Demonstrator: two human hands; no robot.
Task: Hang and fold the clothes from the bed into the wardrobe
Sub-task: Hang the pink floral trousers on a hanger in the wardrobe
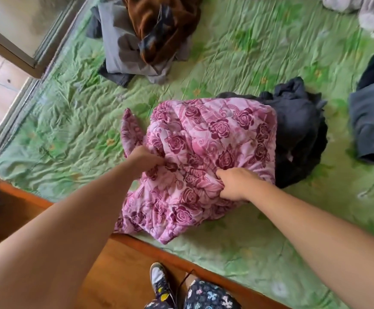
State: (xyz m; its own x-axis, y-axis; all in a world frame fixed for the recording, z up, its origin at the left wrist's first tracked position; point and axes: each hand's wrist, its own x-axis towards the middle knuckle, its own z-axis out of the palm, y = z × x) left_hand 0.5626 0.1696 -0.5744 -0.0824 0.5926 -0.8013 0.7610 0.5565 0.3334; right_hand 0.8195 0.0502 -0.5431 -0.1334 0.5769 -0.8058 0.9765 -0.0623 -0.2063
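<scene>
A pink quilted garment with dark red roses (206,139) lies bunched near the front edge of the bed (259,52), which has a green floral cover. My left hand (147,158) grips a fold of it on its left side. My right hand (237,184) grips a bunch of the same fabric lower on its right side. A dark grey garment (297,128) lies crumpled partly under and behind the pink one.
A pile of grey and brown clothes (150,39) sits at the back left. A folded dark grey piece (371,126) lies at the right, pale clothes (364,12) at the back right. The wooden bed frame (123,259) runs along the front.
</scene>
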